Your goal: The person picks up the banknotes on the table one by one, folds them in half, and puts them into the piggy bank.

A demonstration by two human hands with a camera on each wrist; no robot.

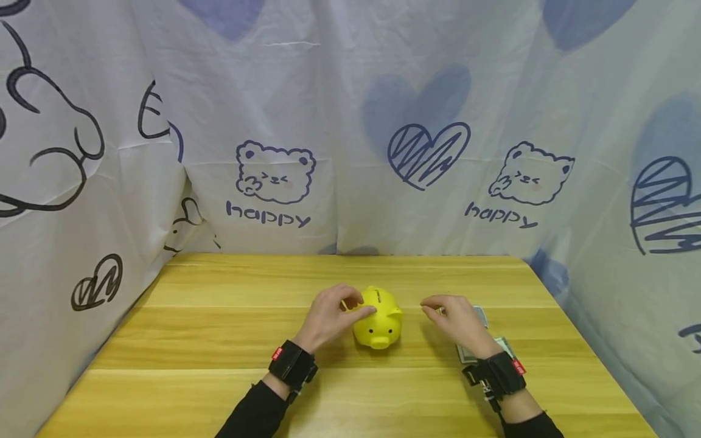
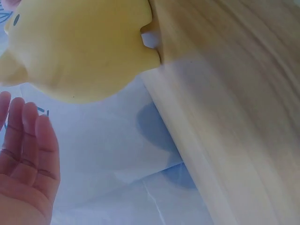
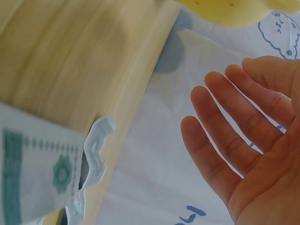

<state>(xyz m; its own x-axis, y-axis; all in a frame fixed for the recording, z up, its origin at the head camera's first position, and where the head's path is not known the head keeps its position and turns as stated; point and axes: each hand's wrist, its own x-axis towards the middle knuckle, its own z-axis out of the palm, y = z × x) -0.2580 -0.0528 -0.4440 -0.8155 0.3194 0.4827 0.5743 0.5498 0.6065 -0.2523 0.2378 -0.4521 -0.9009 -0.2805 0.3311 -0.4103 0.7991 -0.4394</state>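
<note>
Smooth, rounded yellow piggy bank (image 1: 378, 331), slot on top, sits mid-table between my hands. My left hand (image 1: 330, 316) is loosely open at its left side; can't tell if the thumb touches. My right hand (image 1: 464, 322), fingers relaxed, hovers right of it, partly blocking a green-printed paper note (image 1: 503, 347); wavy-edged pale piece (image 3: 97, 157) beside that. Wood-grain table (image 1: 219, 340), creased cloth (image 1: 350, 121) on the far side.

A yellow wood-grain tabletop (image 1: 208, 340) bears a yellow pig-shaped coin bank (image 1: 379, 325), a green-and-white printed paper note (image 3: 42, 168) and a pale wavy strip (image 3: 97, 154).
</note>
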